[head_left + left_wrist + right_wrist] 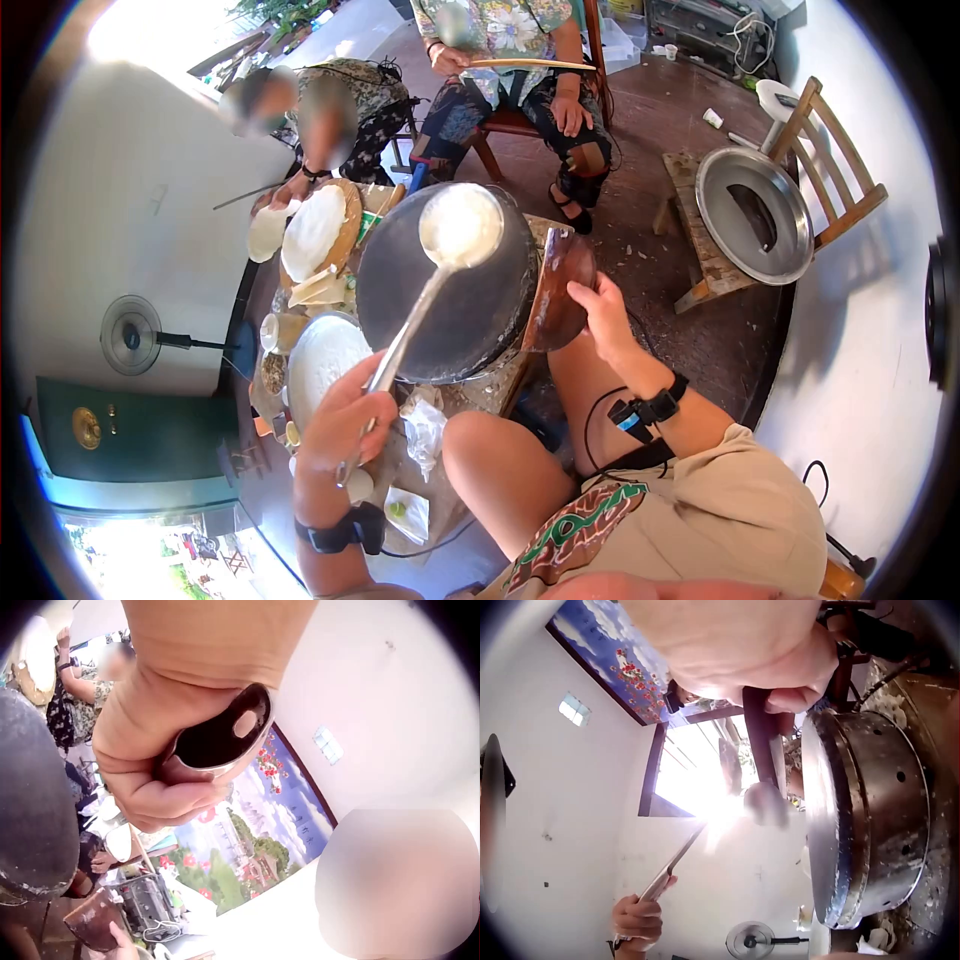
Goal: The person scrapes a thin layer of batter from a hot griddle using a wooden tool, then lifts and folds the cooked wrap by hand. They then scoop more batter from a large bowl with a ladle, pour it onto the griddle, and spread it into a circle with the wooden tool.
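My left hand point(345, 420) grips a metal ladle point(412, 322) by its long handle. The ladle's round bowl, holding white batter point(465, 228), hangs over the dark round griddle point(400, 260). In the left wrist view the hollow handle end point(210, 742) sticks out of my curled fingers. My right hand point(605, 315) holds a brown half-round scraper point(562, 295) at the griddle's right edge, thumb on its face. The right wrist view shows the griddle's metal drum side point(889, 810) close by, with the scraper point(761, 742) seen edge-on.
A large bowl point(292, 375) of white batter stands left of the griddle. Beyond it, a round board point(350, 215) carries white flat sheets. Two people sit across; one holds a thin stick point(535, 63). At right, a metal basin point(715, 240) with a dark blade-like piece rests on a wooden chair.
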